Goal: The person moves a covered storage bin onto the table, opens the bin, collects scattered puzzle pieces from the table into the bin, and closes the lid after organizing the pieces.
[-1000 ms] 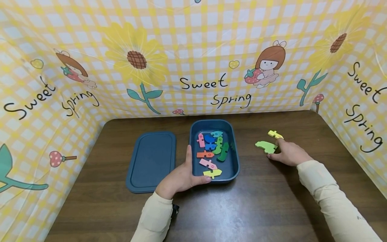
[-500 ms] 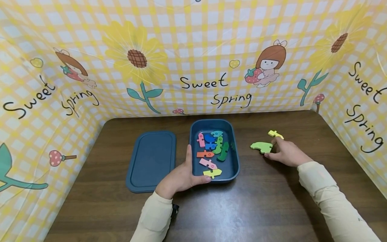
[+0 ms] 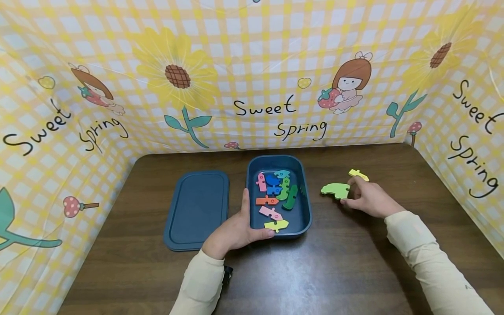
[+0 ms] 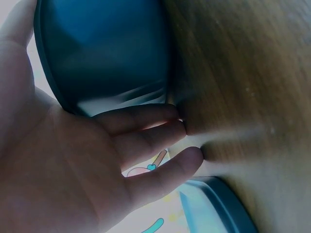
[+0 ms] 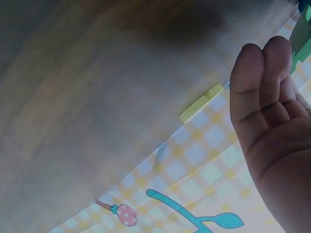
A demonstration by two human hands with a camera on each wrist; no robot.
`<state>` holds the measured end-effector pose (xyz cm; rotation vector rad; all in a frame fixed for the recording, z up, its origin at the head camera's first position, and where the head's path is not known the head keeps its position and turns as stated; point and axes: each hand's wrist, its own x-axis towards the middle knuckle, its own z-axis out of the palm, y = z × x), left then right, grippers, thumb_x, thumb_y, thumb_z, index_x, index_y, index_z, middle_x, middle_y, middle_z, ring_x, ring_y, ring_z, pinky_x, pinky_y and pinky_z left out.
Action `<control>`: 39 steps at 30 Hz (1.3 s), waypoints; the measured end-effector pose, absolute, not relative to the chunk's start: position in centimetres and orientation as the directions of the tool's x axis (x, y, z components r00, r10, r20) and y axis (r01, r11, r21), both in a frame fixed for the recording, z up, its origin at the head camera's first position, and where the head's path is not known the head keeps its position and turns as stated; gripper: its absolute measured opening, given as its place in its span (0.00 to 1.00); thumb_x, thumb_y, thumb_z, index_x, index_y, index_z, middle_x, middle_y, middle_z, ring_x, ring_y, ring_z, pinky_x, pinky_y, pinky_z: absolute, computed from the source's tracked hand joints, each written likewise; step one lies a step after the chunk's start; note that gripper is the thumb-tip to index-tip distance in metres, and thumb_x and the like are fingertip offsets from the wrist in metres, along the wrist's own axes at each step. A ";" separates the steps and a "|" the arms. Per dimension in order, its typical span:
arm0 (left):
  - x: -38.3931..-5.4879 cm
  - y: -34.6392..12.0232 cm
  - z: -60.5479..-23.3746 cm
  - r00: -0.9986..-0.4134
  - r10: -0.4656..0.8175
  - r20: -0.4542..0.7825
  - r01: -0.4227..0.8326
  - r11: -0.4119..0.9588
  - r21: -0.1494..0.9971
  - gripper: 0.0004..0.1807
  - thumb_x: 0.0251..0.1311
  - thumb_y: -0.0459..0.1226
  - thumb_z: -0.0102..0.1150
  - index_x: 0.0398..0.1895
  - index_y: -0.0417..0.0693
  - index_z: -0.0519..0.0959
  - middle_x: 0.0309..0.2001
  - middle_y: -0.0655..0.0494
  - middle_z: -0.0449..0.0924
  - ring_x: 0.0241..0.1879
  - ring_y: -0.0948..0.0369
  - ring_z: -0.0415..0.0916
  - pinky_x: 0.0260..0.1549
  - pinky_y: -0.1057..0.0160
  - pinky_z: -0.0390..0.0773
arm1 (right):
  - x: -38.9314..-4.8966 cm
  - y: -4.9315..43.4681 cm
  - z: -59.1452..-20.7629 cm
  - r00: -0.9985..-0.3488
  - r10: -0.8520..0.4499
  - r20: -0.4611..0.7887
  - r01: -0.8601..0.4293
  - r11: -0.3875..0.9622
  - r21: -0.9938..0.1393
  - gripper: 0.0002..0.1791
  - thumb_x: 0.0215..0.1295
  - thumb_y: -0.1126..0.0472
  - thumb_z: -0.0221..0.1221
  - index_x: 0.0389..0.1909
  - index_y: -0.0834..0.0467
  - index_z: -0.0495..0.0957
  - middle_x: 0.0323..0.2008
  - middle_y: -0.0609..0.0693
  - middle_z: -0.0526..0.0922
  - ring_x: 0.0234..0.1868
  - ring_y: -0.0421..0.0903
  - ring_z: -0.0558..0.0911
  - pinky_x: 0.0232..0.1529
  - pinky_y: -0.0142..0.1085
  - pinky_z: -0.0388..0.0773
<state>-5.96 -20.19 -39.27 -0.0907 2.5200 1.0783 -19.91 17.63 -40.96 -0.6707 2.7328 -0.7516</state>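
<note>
My right hand (image 3: 372,197) pinches the right end of a light green puzzle piece (image 3: 334,190) with a rounded, bumpy outline. In the right wrist view this piece (image 5: 302,41) shows partly behind the fingertips. Just beyond that hand lies a yellow notched piece (image 3: 357,175) on the table. A dark blue box (image 3: 308,218) stands in the middle, holding several flat pieces, among them an orange one (image 3: 267,200) and a dark green one (image 3: 290,197). Against the box's left wall rest the straight fingers of my left hand (image 3: 232,231), its thumb along the near rim.
The box's dark blue lid (image 3: 198,210) lies flat on the wooden table (image 3: 315,271), left of the box. A checked cloth wall (image 3: 256,65) with flower prints encloses the table's back and sides.
My right hand has moved slightly left, shifting the light green piece with it towards the box. The left hand and the box have stayed put.
</note>
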 end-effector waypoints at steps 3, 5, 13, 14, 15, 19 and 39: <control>-5.9 -20.2 -39.3 -0.919 0.097 -0.382 -0.213 0.693 0.688 0.74 0.52 0.64 0.70 0.79 0.57 0.20 0.63 0.38 0.71 0.42 0.51 0.78 0.37 0.55 0.77 | -19.9 17.4 -40.8 -0.868 -0.491 -0.073 -0.383 0.756 -0.531 0.33 0.64 0.49 0.69 0.57 0.67 0.69 0.26 0.48 0.74 0.24 0.44 0.72 0.30 0.41 0.70; -5.9 -20.2 -39.3 -0.919 0.099 -0.381 -0.213 0.689 0.692 0.74 0.52 0.64 0.70 0.79 0.57 0.19 0.62 0.38 0.71 0.41 0.52 0.78 0.37 0.55 0.77 | -19.8 17.3 -40.8 -0.867 -0.495 -0.063 -0.390 0.750 -0.534 0.33 0.63 0.48 0.69 0.57 0.67 0.69 0.26 0.48 0.74 0.24 0.44 0.72 0.29 0.40 0.70; -5.8 -20.2 -39.3 -0.921 0.100 -0.376 -0.209 0.688 0.695 0.74 0.52 0.63 0.70 0.80 0.56 0.20 0.64 0.38 0.71 0.43 0.51 0.78 0.40 0.53 0.78 | -19.7 17.0 -40.6 -0.864 -0.502 -0.033 -0.405 0.734 -0.546 0.32 0.63 0.47 0.70 0.55 0.65 0.70 0.26 0.48 0.73 0.24 0.44 0.71 0.29 0.40 0.70; -5.8 -20.2 -39.3 -0.921 0.099 -0.376 -0.209 0.690 0.694 0.74 0.52 0.64 0.70 0.79 0.56 0.20 0.64 0.38 0.71 0.43 0.51 0.78 0.40 0.53 0.79 | -19.6 16.9 -40.6 -0.864 -0.503 -0.029 -0.408 0.732 -0.546 0.32 0.63 0.47 0.70 0.55 0.65 0.70 0.26 0.48 0.73 0.24 0.44 0.71 0.29 0.40 0.69; -5.8 -20.2 -39.4 -0.921 0.098 -0.376 -0.210 0.690 0.693 0.74 0.52 0.64 0.70 0.80 0.56 0.20 0.64 0.38 0.71 0.43 0.51 0.78 0.40 0.53 0.79 | -19.6 16.9 -40.5 -0.864 -0.503 -0.025 -0.410 0.731 -0.545 0.31 0.63 0.47 0.70 0.55 0.65 0.70 0.26 0.48 0.72 0.24 0.44 0.71 0.29 0.40 0.69; -5.7 -20.2 -39.4 -0.921 0.100 -0.376 -0.211 0.684 0.698 0.74 0.52 0.63 0.70 0.79 0.56 0.20 0.64 0.38 0.70 0.43 0.51 0.79 0.40 0.52 0.79 | -19.6 16.6 -40.3 -0.864 -0.504 -0.013 -0.413 0.721 -0.556 0.29 0.62 0.49 0.70 0.54 0.63 0.71 0.26 0.48 0.73 0.25 0.45 0.71 0.29 0.39 0.70; -5.9 -20.2 -39.2 -0.921 0.107 -0.376 -0.208 0.680 0.703 0.73 0.53 0.63 0.70 0.79 0.56 0.20 0.64 0.38 0.70 0.41 0.52 0.78 0.38 0.54 0.77 | -19.4 15.2 -39.1 -0.854 -0.521 0.009 -0.426 0.689 -0.586 0.29 0.62 0.51 0.71 0.54 0.64 0.71 0.27 0.48 0.74 0.27 0.46 0.72 0.29 0.39 0.70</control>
